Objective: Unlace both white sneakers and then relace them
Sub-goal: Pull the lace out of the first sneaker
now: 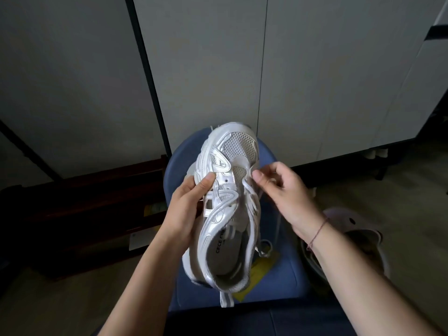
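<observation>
A white sneaker [228, 190] is held up in front of me over a blue chair seat, toe pointing away and opening toward me. My left hand [186, 202] grips its left side, thumb pressed on the upper near the eyelets. My right hand [281, 192] pinches the white lace [247, 187] at the right side of the tongue, near the toe-end eyelets. Laces cross the middle of the shoe. A loose lace end [264, 251] hangs behind the heel on the right. No second sneaker can be made out.
The blue chair [278, 275] stands below the shoe, with a yellow item [261, 267] lying on its seat. A pale round basket-like object [358, 234] sits on the floor to the right. Dark wooden furniture [84, 202] is at left, white cabinet doors behind.
</observation>
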`<move>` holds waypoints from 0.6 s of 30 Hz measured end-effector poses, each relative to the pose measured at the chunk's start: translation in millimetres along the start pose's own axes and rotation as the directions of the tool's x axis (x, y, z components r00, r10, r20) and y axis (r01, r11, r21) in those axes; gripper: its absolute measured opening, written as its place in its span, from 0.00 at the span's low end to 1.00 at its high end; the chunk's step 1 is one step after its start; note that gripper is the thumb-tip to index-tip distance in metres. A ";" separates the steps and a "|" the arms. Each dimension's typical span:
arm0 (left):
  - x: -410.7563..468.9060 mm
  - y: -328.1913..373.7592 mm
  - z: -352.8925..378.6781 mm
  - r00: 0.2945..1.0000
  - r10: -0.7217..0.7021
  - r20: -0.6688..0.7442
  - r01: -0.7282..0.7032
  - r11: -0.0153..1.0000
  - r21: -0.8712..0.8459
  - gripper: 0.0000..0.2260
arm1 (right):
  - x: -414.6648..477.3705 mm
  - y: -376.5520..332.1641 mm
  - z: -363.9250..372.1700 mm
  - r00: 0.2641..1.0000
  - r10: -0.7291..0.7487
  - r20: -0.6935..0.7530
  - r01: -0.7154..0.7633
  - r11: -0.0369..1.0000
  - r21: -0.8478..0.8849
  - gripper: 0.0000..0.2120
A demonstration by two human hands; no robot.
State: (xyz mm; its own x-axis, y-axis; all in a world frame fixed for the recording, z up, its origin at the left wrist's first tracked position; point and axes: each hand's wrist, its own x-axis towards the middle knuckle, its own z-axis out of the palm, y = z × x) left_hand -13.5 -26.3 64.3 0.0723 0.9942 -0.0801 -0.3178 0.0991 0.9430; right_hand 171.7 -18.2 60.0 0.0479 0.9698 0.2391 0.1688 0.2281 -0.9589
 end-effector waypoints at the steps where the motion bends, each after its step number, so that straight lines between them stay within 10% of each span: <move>1: -0.4 0.1 -0.3 1.000 0.001 -0.005 -0.001 1.000 -0.002 0.19 | -0.2 0.5 -0.9 0.999 -0.039 0.025 0.040 0.998 -0.057 0.19; 7: -1.1 1.4 -3.1 0.999 -0.013 -0.031 0.012 1.000 -0.005 0.19 | 5.2 1.9 -0.4 0.996 0.012 -0.085 0.015 0.950 0.313 0.14; 14: 1.2 1.3 -7.0 0.998 -0.030 -0.064 0.027 0.998 -0.052 0.15 | 22.5 -5.3 -58.7 0.926 0.352 -0.139 0.039 0.276 0.960 0.20; 18: 3.5 1.4 -8.0 0.997 -0.022 -0.081 0.018 0.998 -0.058 0.17 | 17.1 -7.8 -67.8 0.947 0.316 -0.048 -0.006 0.169 0.986 0.24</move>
State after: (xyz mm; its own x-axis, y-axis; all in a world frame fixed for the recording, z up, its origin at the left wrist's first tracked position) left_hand -21.2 -22.3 62.8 0.0030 0.9919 -0.1269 -0.3711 0.1190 0.9209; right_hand 237.9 -9.2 81.9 0.1463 0.9868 -0.0693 -0.9421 0.1176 -0.3141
